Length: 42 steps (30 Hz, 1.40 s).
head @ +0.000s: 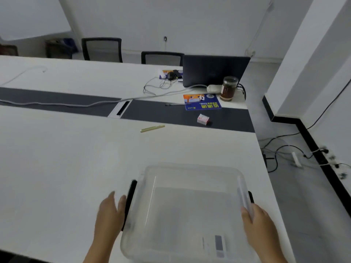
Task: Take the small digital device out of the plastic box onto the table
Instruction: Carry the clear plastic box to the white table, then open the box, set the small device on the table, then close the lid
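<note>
Left hand (109,211): reaching in from the lower edge, palm turned toward the box, fingers straight and close together, flat against the black latch on the box's left side; not curled around anything.
Right hand (258,223): coming in from the lower right, fingers laid along the right rim of the box, thumb on the near side; whether actually gripping the rim, cannot tell because of motion blur.
Plastic box (190,204): clear, rounded corners, lid on, sitting near the front right corner of the white table (57,168), between the two hands.
Left latch (130,202): black, long, upright on the box's left wall, touched by the left fingers.
Right latch (251,196): black, only a small part showing, just beyond the right fingertips.
Box contents: seen through the blurred lid, a pale flat shape with a grey panel at the near right corner, likely the small digital device (218,245); too smeared to be sure.
Dark strip (57,101): running across the middle of the table, with a small red-and-white carton (203,119) on it.
Farther back: closed-looking dark laptop (214,70), brown jar (228,89) beside it, blue leaflet (202,101) just in front.
Yellow stick (152,128): lying alone on the white surface, well apart from the box.
</note>
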Each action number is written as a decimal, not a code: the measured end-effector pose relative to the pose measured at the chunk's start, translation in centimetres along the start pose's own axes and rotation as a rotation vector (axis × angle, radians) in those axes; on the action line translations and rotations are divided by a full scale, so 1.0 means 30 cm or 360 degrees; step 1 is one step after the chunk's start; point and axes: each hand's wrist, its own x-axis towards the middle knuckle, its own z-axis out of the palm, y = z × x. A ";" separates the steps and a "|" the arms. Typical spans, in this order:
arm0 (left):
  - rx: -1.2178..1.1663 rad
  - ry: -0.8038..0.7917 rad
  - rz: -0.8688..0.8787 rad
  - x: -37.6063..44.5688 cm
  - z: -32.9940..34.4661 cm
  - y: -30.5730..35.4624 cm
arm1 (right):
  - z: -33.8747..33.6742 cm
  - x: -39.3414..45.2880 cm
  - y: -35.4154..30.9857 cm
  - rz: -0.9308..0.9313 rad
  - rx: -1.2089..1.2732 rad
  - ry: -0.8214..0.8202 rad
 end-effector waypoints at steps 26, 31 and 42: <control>-0.0077 0.0780 -0.0506 0.203 -0.384 -0.412 | 0.410 -0.022 -0.961 -0.1018 -0.0211 -0.0652; 0.0043 0.0639 -0.0796 0.417 -0.423 -0.587 | 0.787 -0.022 -1.173 -0.0899 -0.0447 -0.0777; 0.0083 0.0309 -0.0771 0.480 -0.346 -0.661 | 1.013 -0.086 -1.108 -0.0846 -0.0738 -0.0888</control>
